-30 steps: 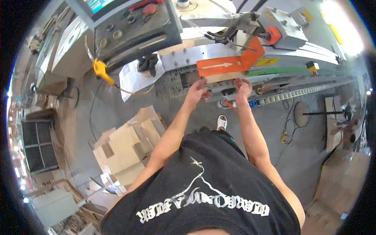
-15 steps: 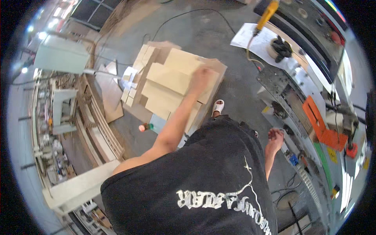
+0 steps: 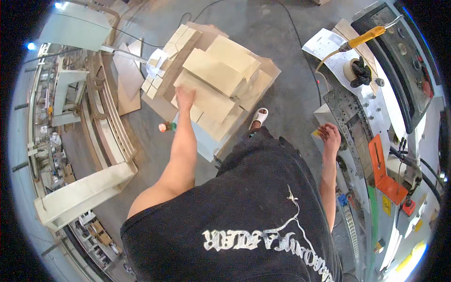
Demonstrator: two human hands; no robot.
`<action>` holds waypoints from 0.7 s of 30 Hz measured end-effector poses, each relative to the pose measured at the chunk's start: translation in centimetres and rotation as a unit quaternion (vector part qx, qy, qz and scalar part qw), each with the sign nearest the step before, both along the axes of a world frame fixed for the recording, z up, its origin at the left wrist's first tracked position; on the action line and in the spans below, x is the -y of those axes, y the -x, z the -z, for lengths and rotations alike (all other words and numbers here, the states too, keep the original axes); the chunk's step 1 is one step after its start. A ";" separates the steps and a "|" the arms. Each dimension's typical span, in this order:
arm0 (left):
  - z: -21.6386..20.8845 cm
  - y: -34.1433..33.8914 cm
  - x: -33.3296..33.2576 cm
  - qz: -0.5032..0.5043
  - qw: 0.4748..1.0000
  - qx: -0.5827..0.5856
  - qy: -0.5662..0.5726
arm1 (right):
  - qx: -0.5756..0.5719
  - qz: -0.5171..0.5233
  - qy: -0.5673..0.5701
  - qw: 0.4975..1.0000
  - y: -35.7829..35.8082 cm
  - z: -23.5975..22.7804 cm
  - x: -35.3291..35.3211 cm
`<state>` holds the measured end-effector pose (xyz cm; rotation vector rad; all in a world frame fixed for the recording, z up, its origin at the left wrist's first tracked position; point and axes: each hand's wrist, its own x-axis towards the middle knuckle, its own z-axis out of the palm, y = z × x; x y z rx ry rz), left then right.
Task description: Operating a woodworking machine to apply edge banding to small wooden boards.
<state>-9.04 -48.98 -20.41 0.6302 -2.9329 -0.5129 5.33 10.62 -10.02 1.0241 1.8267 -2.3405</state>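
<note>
My left arm reaches out over a stack of flat tan boards. My left hand (image 3: 185, 97) is at the left end of a lower tan board (image 3: 206, 97), its fingers bent over the edge and slightly blurred. Another tan board (image 3: 216, 70) lies tilted on the pile just beyond it. My right hand (image 3: 330, 136) hangs beside the machine on the right, fingers loosely curled and apart, with nothing visible in it.
Small tan blocks (image 3: 181, 38) line the far left of the pile. A bottle with a pinkish top (image 3: 165, 127) stands left of it. On the right bench are a yellow-handled tool (image 3: 366, 38), a tape roll with a black glove (image 3: 359, 73) and an orange bracket (image 3: 383, 171).
My left hand has moved left, from the right side of the pile to the lower board's left end. My right hand has risen a little. The view has shifted.
</note>
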 end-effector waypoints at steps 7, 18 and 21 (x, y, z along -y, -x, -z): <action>4.1 -9.6 0.6 -0.172 0.908 -0.182 -0.336 | -0.012 -0.083 0.044 0.996 1.1 0.1 4.7; -8.6 -9.3 -2.0 -0.154 0.762 -0.113 -0.619 | 0.003 -0.034 0.068 0.997 -3.3 0.7 1.3; -10.6 -4.8 -7.6 -0.085 0.768 -0.063 -0.632 | 0.019 -0.047 0.044 0.998 -4.2 -0.4 0.6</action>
